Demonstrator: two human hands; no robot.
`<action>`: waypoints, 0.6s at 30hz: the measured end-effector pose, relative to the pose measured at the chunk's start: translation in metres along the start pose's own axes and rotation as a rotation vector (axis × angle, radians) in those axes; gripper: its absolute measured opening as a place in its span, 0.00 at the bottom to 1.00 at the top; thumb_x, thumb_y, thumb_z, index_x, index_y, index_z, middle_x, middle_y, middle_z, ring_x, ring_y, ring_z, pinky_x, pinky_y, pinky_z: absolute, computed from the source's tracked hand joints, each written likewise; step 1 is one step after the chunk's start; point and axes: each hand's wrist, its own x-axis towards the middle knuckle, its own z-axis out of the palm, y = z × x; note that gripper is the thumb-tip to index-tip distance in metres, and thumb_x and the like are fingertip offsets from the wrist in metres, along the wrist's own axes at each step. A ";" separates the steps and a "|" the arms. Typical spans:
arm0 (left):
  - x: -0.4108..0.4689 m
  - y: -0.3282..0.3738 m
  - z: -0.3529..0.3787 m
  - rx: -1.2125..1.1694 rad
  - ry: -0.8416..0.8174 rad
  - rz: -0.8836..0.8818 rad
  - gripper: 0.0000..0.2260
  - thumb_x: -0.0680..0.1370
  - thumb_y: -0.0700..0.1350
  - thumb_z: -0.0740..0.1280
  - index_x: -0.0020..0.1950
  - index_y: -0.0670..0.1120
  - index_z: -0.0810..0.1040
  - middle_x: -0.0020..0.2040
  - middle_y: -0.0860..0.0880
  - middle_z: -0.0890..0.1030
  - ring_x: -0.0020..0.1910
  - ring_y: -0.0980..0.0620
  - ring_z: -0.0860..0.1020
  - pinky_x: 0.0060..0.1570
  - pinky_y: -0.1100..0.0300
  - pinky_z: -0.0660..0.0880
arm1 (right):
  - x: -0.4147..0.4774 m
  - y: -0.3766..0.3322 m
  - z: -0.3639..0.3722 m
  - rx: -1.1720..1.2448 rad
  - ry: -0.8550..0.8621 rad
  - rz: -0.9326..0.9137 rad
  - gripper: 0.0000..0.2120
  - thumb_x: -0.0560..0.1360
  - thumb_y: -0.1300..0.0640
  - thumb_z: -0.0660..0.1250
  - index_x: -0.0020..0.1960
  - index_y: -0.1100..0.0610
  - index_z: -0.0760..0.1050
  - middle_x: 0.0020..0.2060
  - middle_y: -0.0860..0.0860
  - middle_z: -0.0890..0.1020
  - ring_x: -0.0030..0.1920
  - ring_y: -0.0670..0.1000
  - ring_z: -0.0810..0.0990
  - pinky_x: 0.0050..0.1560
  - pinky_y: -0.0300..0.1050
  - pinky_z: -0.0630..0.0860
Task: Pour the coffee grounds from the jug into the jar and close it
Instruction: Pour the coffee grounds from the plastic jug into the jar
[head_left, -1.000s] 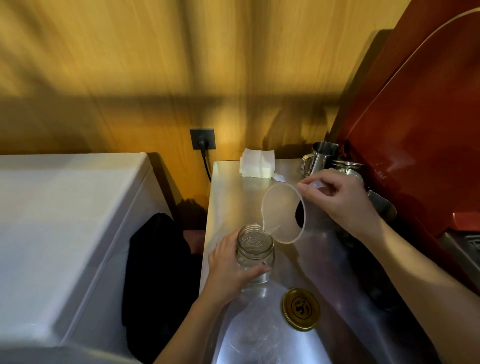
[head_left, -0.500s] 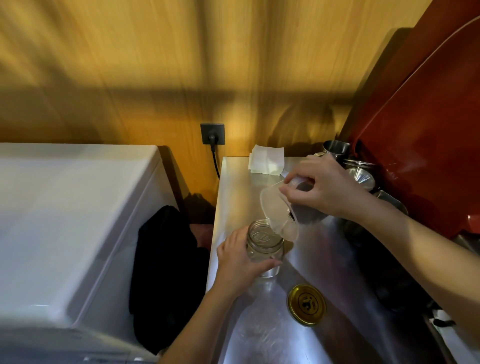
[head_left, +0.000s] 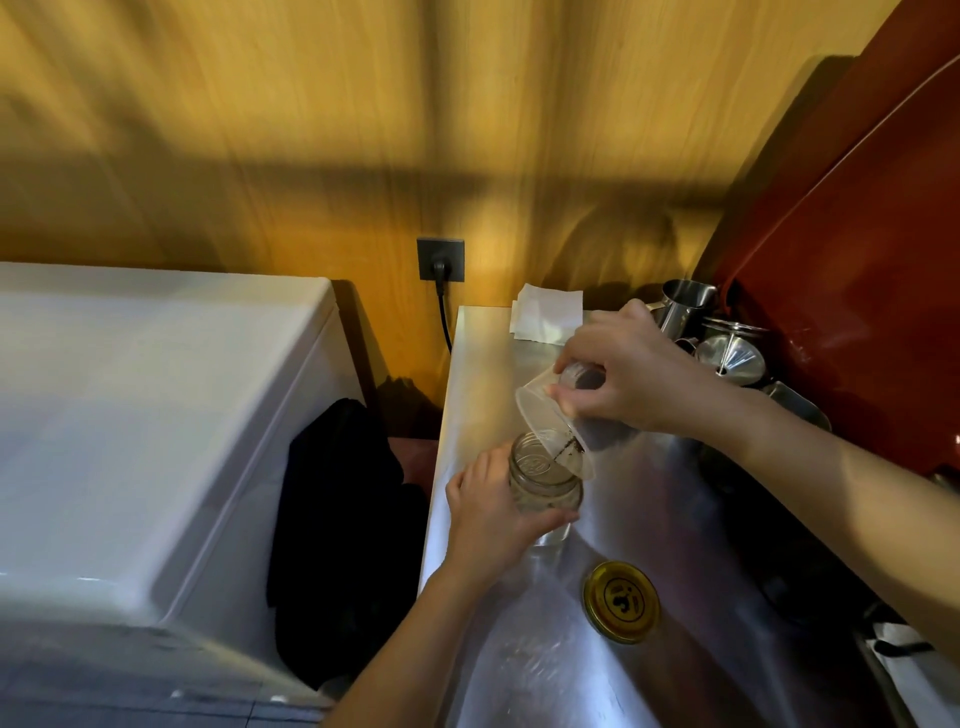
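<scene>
A clear glass jar (head_left: 540, 480) stands upright on the steel counter (head_left: 670, 519), and my left hand (head_left: 493, 514) grips its side. My right hand (head_left: 623, 374) holds a translucent plastic jug (head_left: 550, 415) tipped steeply, its spout over the jar's mouth. A thin dark stream of coffee grounds (head_left: 566, 447) runs along the spout into the jar. More dark grounds show through the jug's wall under my fingers. The gold jar lid (head_left: 621, 601) lies flat on the counter, to the front right of the jar.
Steel pitchers and a funnel (head_left: 727, 353) crowd the back right corner beside a red panel (head_left: 883, 270). A folded white cloth (head_left: 545, 319) lies at the counter's back edge. A white appliance (head_left: 130, 415) sits left, with a dark gap (head_left: 343, 519) and a plugged cable between.
My right hand has tipped the jug further and lowered its spout onto the jar's mouth, and grounds now flow. My left hand stays on the jar.
</scene>
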 end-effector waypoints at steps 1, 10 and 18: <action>0.000 0.000 0.000 0.001 0.002 -0.001 0.37 0.60 0.67 0.72 0.64 0.54 0.66 0.56 0.58 0.71 0.61 0.55 0.67 0.60 0.59 0.56 | 0.000 0.000 0.001 -0.022 -0.002 -0.018 0.13 0.70 0.50 0.68 0.41 0.61 0.79 0.36 0.56 0.80 0.42 0.55 0.74 0.46 0.46 0.56; -0.001 -0.003 0.001 0.007 -0.002 0.000 0.37 0.60 0.66 0.72 0.64 0.54 0.66 0.58 0.55 0.72 0.62 0.54 0.67 0.57 0.60 0.54 | 0.001 -0.001 0.005 -0.102 -0.037 -0.103 0.12 0.70 0.49 0.68 0.39 0.59 0.77 0.36 0.54 0.79 0.42 0.54 0.73 0.48 0.49 0.60; 0.000 -0.003 0.001 0.020 -0.004 -0.006 0.39 0.59 0.67 0.72 0.65 0.54 0.65 0.60 0.54 0.73 0.63 0.54 0.66 0.58 0.59 0.54 | 0.003 -0.006 0.006 -0.138 -0.033 -0.186 0.13 0.70 0.52 0.71 0.38 0.63 0.78 0.32 0.55 0.79 0.37 0.55 0.72 0.46 0.55 0.64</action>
